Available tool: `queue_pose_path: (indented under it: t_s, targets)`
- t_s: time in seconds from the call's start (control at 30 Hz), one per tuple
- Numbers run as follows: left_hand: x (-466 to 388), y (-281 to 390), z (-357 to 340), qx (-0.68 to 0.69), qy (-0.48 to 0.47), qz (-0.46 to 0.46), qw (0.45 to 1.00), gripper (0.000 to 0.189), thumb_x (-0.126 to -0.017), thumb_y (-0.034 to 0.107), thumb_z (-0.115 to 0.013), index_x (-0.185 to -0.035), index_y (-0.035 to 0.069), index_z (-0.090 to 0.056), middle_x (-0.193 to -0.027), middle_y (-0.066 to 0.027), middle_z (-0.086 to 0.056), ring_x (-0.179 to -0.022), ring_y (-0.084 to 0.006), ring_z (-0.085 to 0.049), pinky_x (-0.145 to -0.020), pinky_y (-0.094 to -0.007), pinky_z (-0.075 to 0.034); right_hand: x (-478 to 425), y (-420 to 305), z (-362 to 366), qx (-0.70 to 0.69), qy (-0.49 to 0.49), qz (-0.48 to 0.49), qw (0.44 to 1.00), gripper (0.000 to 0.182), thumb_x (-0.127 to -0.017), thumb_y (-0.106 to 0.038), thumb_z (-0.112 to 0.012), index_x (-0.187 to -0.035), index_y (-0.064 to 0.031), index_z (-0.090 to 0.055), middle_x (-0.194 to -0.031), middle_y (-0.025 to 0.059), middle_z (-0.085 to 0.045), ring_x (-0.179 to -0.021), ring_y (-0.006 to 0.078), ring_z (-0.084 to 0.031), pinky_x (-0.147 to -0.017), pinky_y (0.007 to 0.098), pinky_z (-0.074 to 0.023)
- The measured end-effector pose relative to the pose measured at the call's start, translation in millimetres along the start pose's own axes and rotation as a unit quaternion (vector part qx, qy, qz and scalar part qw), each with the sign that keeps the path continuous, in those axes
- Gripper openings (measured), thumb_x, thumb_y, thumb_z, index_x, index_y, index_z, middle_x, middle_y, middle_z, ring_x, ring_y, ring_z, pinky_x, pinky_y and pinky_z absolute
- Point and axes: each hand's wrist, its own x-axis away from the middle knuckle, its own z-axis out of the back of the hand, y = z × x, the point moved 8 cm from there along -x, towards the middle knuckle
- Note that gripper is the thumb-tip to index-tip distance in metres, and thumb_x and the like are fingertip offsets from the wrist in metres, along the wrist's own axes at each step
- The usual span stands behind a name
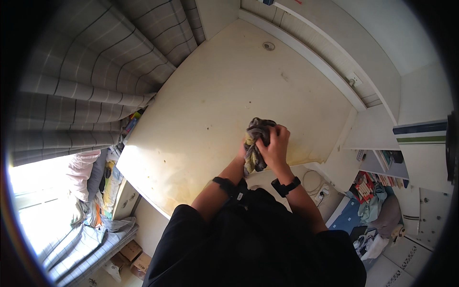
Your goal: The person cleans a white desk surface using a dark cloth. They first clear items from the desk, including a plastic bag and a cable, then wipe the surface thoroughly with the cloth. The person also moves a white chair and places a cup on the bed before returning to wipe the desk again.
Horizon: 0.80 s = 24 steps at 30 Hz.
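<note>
Both of my hands hold a bunched, patterned cloth (pixel 255 138) in dark grey and yellow above the near part of a cream-coloured tabletop (pixel 200 97). My right hand (pixel 276 147) grips it from the right, with thumb and fingers pressed into its folds. On the other side, my left hand (pixel 242 149) is mostly hidden behind the cloth. Small dark specks and yellowish stains mark the tabletop. Each wrist wears a black band.
A grey checked curtain (pixel 107 53) hangs along the left edge. A white shelf unit (pixel 376 82) with a wall socket (pixel 355 79) borders the far right. Below right are a power strip (pixel 322 192) and heaped clothes (pixel 383 211). Cardboard boxes (pixel 131 251) lie low at left.
</note>
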Motion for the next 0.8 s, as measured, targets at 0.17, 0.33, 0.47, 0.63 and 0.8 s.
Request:
queue_pose_path:
  t_s: [0.17, 0.33, 0.47, 0.63, 0.8]
  targets:
    - [-2, -33, 3, 0.011, 0.009, 0.063, 0.998, 0.037, -0.101, 0.026, -0.042, -0.126, 0.001, -0.053, -0.12, -0.0165, -0.06, -0.106, -0.0289, -0.063, -0.093, -0.0404, -0.054, 37, 47, 3, -0.255, 0.016, -0.151, 0.955, 0.074, -0.078, -0.029, -0.075, -0.14, -0.0098, -0.038, -0.135, 0.0169, -0.043, -0.125, 0.0348, -0.042, -0.105, 0.0454, -0.0352]
    - [-39, -34, 15, -0.233, 0.123, -0.019, 0.964, 0.041, -0.09, 0.02, -0.065, -0.123, -0.002, -0.055, -0.11, -0.0136, -0.065, -0.101, -0.0252, -0.064, -0.088, -0.0377, -0.053, 52, 66, -26, -0.603, -0.087, -0.284, 0.74, 0.067, -0.086, -0.02, -0.072, -0.141, -0.0073, -0.036, -0.132, 0.0068, -0.05, -0.122, 0.0201, -0.049, -0.1, 0.0354, -0.042]
    - [-82, -33, -46, -0.332, 0.061, 0.04, 0.941, 0.047, -0.093, 0.029, -0.059, -0.126, -0.004, -0.051, -0.114, -0.0148, -0.062, -0.102, -0.0239, -0.06, -0.09, -0.0338, -0.048, 15, 95, -24, -0.656, -0.021, -0.35, 0.669, 0.05, -0.09, -0.016, -0.067, -0.134, -0.008, -0.045, -0.123, 0.0069, -0.056, -0.112, 0.0209, -0.057, -0.092, 0.0362, -0.0485]
    - [-141, -9, -62, -0.49, -0.03, 0.085, 0.867, 0.05, -0.098, 0.038, -0.049, -0.127, -0.003, -0.046, -0.125, -0.016, -0.053, -0.114, -0.0217, -0.052, -0.099, -0.0346, -0.043, -47, 128, -36, -0.723, -0.066, -0.363, 0.585, 0.042, -0.093, -0.021, -0.062, -0.131, -0.007, -0.05, -0.121, 0.0079, -0.059, -0.108, 0.0237, -0.06, -0.09, 0.0396, -0.0513]
    - [-124, 59, -124, -0.847, 0.077, -0.197, 0.488, 0.049, -0.097, 0.041, -0.053, -0.124, 0.0, -0.052, -0.127, -0.0193, -0.052, -0.117, -0.0282, -0.053, -0.1, -0.0346, -0.041, -139, 157, -22, -0.552, -0.075, -0.336, 0.759, 0.042, -0.084, -0.014, -0.073, -0.122, -0.0028, -0.058, -0.115, 0.0104, -0.064, -0.104, 0.0221, -0.062, -0.086, 0.0372, -0.0511]
